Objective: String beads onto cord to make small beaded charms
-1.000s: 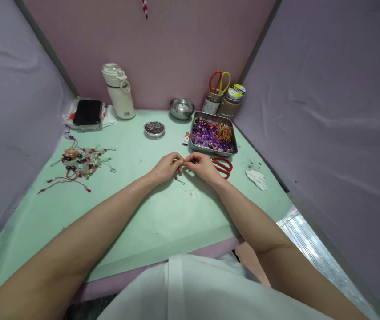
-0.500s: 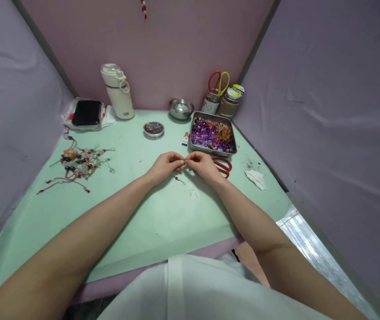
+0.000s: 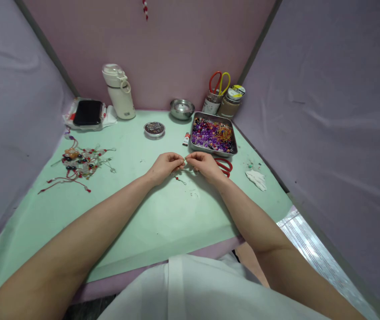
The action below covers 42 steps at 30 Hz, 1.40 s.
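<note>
My left hand (image 3: 167,167) and my right hand (image 3: 205,166) meet fingertip to fingertip over the middle of the green table cover (image 3: 176,213). Both are pinched closed, and what lies between the fingertips is too small to make out. From under my left hand a thin cord with a red bead (image 3: 177,178) trails onto the cover, ending in a small loop. Red-handled scissors (image 3: 226,167) lie partly hidden behind my right hand. Just beyond it stands a metal tray (image 3: 195,150) of purple, red and dark beads with yellow cord.
Beaded strings (image 3: 81,162) are heaped at the left. Along the back stand a white bottle (image 3: 120,95), a steel bowl (image 3: 182,110), a round case (image 3: 154,129) and jars (image 3: 229,108), one holding scissors. A crumpled white tissue (image 3: 256,179) lies at the right.
The fingertips of my right hand have drawn slightly away from those of my left hand. The whole view has shifted a little; other objects stay in place.
</note>
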### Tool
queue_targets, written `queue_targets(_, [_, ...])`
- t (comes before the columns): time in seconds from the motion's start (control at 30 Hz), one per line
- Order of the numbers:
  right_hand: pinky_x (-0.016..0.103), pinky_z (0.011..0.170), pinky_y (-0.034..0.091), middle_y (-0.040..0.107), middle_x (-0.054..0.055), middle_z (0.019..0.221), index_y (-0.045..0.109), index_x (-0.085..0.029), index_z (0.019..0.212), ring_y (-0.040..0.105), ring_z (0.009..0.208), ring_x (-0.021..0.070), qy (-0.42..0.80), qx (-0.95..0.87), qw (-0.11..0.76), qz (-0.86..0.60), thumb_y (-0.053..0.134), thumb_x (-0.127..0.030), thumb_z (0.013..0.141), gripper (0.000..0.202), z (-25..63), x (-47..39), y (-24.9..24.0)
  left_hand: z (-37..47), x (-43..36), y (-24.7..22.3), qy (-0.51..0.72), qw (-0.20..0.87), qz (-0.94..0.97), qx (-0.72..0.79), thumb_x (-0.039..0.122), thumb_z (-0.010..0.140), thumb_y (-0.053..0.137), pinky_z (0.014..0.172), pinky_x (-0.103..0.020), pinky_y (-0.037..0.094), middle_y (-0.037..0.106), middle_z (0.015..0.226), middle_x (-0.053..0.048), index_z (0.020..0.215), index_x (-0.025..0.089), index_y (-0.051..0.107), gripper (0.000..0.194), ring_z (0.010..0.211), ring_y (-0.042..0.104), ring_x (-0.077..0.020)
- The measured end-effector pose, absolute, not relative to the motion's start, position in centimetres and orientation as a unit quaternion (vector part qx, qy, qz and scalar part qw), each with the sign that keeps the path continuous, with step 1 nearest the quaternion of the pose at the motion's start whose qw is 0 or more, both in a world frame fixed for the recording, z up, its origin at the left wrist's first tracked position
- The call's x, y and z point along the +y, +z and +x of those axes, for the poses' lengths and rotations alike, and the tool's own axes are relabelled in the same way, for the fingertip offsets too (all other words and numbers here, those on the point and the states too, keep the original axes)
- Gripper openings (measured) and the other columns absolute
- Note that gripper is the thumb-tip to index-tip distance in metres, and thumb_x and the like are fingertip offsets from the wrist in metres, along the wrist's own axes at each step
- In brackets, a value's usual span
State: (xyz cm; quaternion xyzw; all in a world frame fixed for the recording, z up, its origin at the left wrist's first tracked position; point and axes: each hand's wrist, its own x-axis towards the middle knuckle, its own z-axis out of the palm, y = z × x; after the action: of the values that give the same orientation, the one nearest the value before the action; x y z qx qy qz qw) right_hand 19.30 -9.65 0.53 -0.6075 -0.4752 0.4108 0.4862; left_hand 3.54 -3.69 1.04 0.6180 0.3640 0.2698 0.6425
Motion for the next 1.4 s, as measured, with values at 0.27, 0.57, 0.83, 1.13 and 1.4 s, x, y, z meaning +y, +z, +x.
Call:
queue_targets(0.27, [0.025,0.053,0.032,0.061,0.000,0.071,0.067,-0.017,0.080,0.040,0.055,0.0081,0.408,-0.482,0.488,-0.602,0.066,-0.033,0.070,0.019,19.2,-9.8,0.7,3.5,-3.5,0.6,0.265,0.647,0.623,0.351,0.023,0.075,0.063,0.051,-0.023,0.036,0.063,0.069,-0.004,0.076,0.013,0.063,0.010,0.055,0.049,-0.0087])
queue_targets(0.57, [0.026,0.054,0.034,0.060,0.001,0.069,0.065,-0.017,0.077,0.042,0.056,0.0088,0.412,-0.480,0.481,-0.607,0.066,-0.032,0.070,0.016,18.9,-9.9,0.9,3.5,-3.8,1.2,0.267,0.638,0.632,0.350,0.021,0.076,0.063,0.051,-0.024,0.036,0.061,0.067,-0.004,0.075,0.013,0.063,0.009,0.055,0.046,-0.0084])
queue_targets(0.83, [0.026,0.054,0.033,0.059,0.000,0.069,0.065,-0.017,0.077,0.041,0.056,0.0084,0.395,-0.478,0.478,-0.622,0.064,-0.033,0.071,0.017,18.8,-9.9,1.0,3.7,-3.9,1.1,0.271,0.647,0.611,0.367,0.021,0.075,0.062,0.050,-0.023,0.036,0.062,0.065,-0.003,0.075,0.013,0.062,0.007,0.054,0.048,-0.0088])
queue_targets(1.13, [0.026,0.057,0.036,0.060,0.001,0.069,0.063,-0.017,0.072,0.045,0.059,0.0105,0.356,-0.490,0.476,-0.638,0.061,-0.032,0.071,0.015,18.0,-10.3,1.7,3.9,-4.4,1.4,0.301,0.619,0.615,0.385,0.020,0.071,0.065,0.054,-0.023,0.040,0.063,0.065,-0.002,0.074,0.013,0.064,0.008,0.056,0.052,-0.0097])
queue_targets(1.4, [0.028,0.067,0.043,0.063,0.002,0.073,0.062,-0.018,0.071,0.055,0.070,0.0147,0.265,-0.543,0.481,-0.635,0.057,-0.025,0.072,0.009,18.2,-9.9,0.8,4.1,-4.3,0.9,0.322,0.649,0.568,0.389,0.022,0.069,0.066,0.052,-0.023,0.038,0.062,0.063,-0.003,0.072,0.013,0.064,0.010,0.056,0.052,-0.0095])
